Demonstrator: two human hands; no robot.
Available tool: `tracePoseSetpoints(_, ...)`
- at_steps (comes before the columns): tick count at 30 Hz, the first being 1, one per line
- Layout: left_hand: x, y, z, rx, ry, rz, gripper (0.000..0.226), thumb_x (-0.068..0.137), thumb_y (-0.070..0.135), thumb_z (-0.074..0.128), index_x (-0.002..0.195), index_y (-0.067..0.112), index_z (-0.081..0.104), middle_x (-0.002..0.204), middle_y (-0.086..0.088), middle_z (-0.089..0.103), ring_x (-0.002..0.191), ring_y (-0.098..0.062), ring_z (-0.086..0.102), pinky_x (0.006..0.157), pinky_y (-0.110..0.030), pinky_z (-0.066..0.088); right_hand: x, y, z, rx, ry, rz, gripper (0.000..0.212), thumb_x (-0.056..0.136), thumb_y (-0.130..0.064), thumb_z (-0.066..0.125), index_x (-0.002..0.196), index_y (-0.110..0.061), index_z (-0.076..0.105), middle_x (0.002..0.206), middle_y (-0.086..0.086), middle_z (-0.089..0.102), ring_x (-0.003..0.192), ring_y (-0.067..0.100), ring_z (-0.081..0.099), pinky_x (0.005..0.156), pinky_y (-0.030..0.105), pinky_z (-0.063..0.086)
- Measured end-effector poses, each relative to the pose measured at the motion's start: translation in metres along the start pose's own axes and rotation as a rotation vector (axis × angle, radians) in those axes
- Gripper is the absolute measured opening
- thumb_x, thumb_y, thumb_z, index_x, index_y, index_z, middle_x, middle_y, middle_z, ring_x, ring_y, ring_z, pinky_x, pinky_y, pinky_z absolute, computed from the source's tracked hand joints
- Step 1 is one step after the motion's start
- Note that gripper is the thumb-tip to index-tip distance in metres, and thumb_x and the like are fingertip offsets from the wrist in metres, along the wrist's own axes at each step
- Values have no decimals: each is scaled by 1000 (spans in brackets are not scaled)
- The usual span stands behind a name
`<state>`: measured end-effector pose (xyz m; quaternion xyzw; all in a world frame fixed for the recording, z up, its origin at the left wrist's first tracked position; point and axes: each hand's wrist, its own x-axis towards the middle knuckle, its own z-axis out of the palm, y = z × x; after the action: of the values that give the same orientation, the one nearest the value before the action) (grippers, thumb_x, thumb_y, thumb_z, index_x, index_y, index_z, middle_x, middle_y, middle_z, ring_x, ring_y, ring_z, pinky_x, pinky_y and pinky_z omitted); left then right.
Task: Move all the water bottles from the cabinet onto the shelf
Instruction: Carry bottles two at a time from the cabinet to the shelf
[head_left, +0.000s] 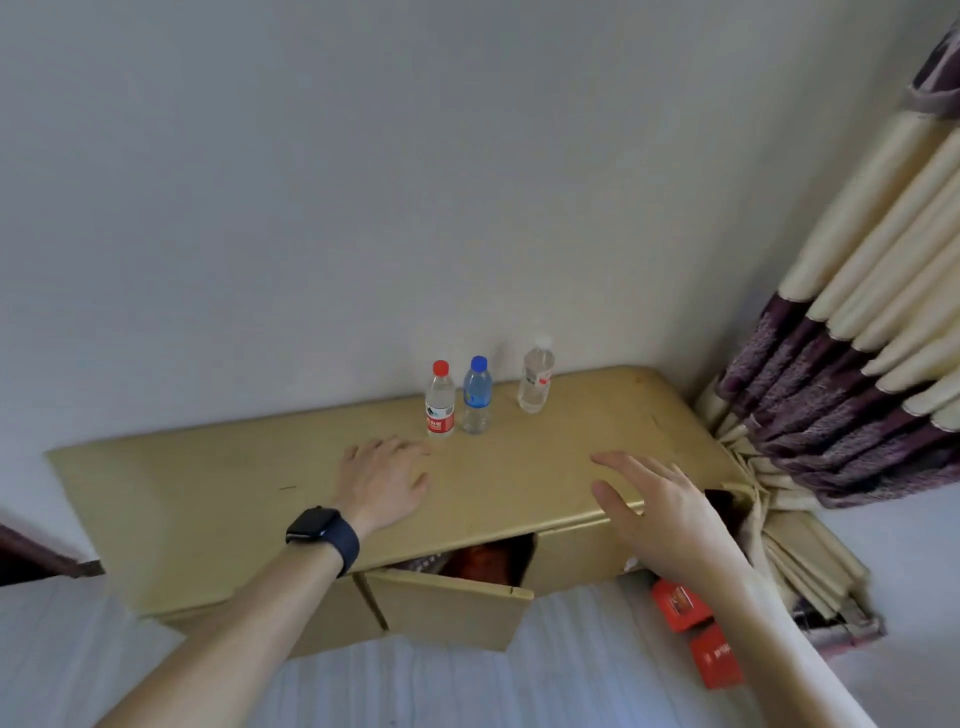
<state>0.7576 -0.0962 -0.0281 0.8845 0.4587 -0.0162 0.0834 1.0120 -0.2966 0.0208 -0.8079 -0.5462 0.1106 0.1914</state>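
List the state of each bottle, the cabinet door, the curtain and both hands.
red-capped bottle, upright, capped, on the cabinet top.
blue-capped bottle, upright, capped, beside it.
white-capped bottle, upright, capped, apart to the right.
cabinet door, swung open.
curtain, gathered and tied.
left hand, open, resting on the cabinet top.
right hand, open, fingers spread, holding nothing.

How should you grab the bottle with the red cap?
Grip it round its middle, at the red label, coming from the front and left. The red-capped bottle stands upright, the blue-capped bottle is close on its right, and the open left hand is nearest, just in front of it.
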Motion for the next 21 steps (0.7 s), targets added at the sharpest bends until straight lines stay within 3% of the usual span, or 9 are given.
tracePoseSetpoints(7, 97, -13, 38, -20, -83, -87, 44, 94, 49, 43, 137, 39, 48, 142, 10, 48, 127, -21, 47, 104, -40, 35, 105, 55, 70, 37, -314, 39, 40, 97, -52, 48, 137, -43, 50, 141, -18, 51, 135, 9, 39, 106, 29, 37)
tracePoseSetpoints(13, 169, -17, 53, -21, -136, -264, 56, 94, 48, 44, 147, 36, 31, 151, 3, 36, 128, -24, 46, 105, -41, 34, 229, 101, 109, 5, -511, 5, 48, 98, -47, 50, 144, -37, 44, 148, -10, 47, 135, 15, 44, 110, 26, 30)
tracePoseSetpoints(17, 211, -20, 54, -65, -91, -372, 66, 93, 46, 47, 151, 37, 17, 155, -1, 28, 127, -27, 46, 104, -42, 36, 314, 107, 125, -62, -460, 17, 65, 95, -50, 51, 153, -37, 24, 155, 4, 34, 135, 29, 43, 109, 41, 38)
tracePoseSetpoints(21, 249, -19, 55, -56, -90, -425, 63, 95, 50, 41, 151, 41, 12, 144, -3, 42, 118, -28, 53, 92, -43, 43, 385, 96, 138, 43, -234, 148, 73, 88, -65, 48, 147, -36, 19, 124, 16, 51, 109, 40, 57, 93, 49, 49)
